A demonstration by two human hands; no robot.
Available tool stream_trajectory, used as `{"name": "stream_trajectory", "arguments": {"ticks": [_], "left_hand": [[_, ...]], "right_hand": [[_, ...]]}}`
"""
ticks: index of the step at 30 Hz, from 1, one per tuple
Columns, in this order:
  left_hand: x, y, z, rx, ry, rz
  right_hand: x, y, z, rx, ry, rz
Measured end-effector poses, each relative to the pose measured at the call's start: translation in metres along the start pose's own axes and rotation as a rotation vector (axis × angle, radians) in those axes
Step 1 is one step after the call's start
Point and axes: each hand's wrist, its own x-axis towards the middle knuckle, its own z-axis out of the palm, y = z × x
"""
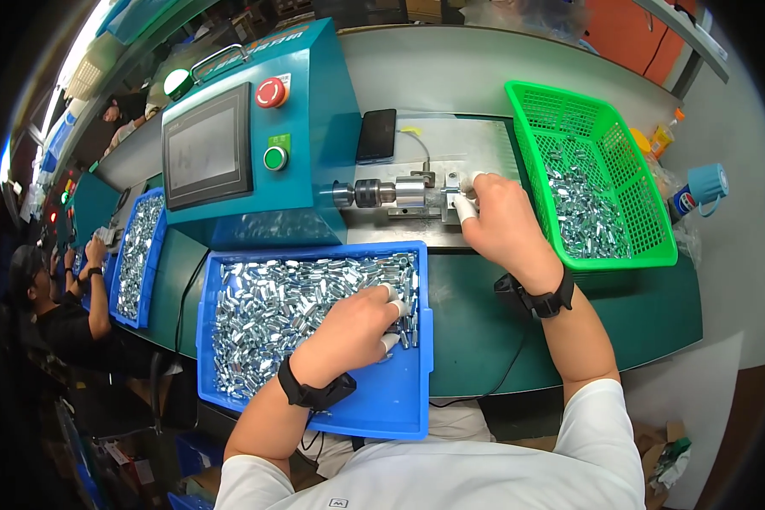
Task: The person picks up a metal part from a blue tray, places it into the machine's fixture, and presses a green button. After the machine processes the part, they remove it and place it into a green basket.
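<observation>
My left hand (353, 327) reaches into the blue tray (427, 374), its white-capped fingertips curved over small shiny metal pieces (272, 297) at the right side of the heap. A gap shows between its thumb and fingers. My right hand (506, 221), also with white finger caps, is closed at the small metal clamp block (452, 181) of the teal machine (310, 110). What its fingertips pinch is mostly hidden. Left of that block, a chuck (368, 193) and a round steel sleeve (410, 192) lie in line with it.
On the right, a green basket (599, 265) holds more metal pieces. A phone (376, 136) lies behind the chuck. The machine carries a screen (208, 149), a red stop button (270, 93) and a green button (274, 158). Another blue tray (151, 255) and a co-worker (64, 297) are at left.
</observation>
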Motion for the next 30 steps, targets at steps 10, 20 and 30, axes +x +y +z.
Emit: {"name": "stream_trajectory", "arguments": {"ticks": [10, 20, 30], "left_hand": [[0.002, -0.023, 0.005, -0.027, 0.15, -0.067], [0.0, -0.02, 0.0, -0.046, 0.123, -0.037], [-0.003, -0.017, 0.002, 0.073, 0.013, -0.021]], "right_hand": [[-0.005, -0.007, 0.005, -0.108, -0.005, -0.217], [-0.004, 0.003, -0.095, -0.346, 0.286, 0.178], [-0.003, -0.01, -0.093, -0.141, -0.033, 0.238]]}}
